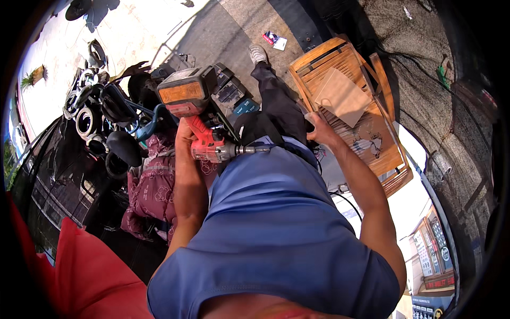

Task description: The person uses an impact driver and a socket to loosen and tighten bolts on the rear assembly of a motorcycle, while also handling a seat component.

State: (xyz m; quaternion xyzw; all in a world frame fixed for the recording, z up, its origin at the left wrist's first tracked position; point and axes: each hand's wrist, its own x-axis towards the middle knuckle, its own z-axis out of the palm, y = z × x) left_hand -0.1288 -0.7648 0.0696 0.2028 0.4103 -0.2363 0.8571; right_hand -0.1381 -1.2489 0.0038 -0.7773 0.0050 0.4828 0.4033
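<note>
Under my left hand (186,139) I am gripping a red drill (210,143), fingers wrapped fully around its handle. Its battery (186,90) is sticking out above my fist, away from me, orange-faced and dark at the edges. Its chuck (247,150) is pointing to the right, across toward my other hand, the tip lying over the edge of my blue shirt (276,212).

Off to the right, my right hand (319,130) is reaching out to a wooden chair (366,122) that is lying tilted on the ground. My fingers are resting on its slatted surface near the lower left edge; I cannot tell whether they are curling around a slat or just pressing flat. A tan board (342,95) is lying on the slats just beyond that hand.

Between my two hands my dark trouser leg (276,101) is stretching away, ending in a grey shoe (258,53) on the pavement. A small packet (274,40) is lying on the ground just past the shoe.

Left of my drill hand a heap of dark parts and cables (106,117) is sitting beside a maroon patterned cloth (154,186). Something red (85,266) is filling the near left corner.
</note>
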